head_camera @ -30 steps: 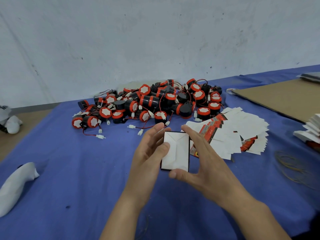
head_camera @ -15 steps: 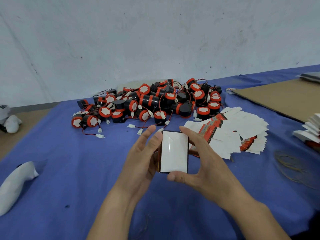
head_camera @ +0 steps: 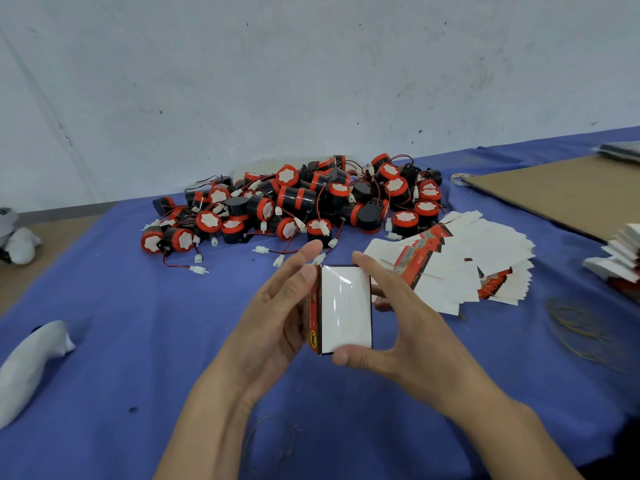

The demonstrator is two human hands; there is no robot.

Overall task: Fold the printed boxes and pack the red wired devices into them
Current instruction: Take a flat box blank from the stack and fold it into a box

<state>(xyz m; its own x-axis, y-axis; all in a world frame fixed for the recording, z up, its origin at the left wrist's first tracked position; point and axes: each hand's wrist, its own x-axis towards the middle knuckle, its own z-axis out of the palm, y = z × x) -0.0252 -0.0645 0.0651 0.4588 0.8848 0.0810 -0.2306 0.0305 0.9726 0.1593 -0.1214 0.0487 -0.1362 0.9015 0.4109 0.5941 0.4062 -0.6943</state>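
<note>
Box (head_camera: 346, 308) stands between our hands over the tabletop (head_camera: 138, 341): left hand (head_camera: 273, 323) grips its red side, right hand (head_camera: 408, 334) pinches it top and bottom. Devices (head_camera: 298, 202) pile at twelve o'clock, flat boxes (head_camera: 467, 265) at two.

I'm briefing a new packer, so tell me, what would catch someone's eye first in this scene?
The heap of red wired devices at the far middle of the blue table stands out first. Nearer, the left hand and right hand hold a folded box between them, white face toward the camera. A fan of flat printed boxes lies to its right.
</note>
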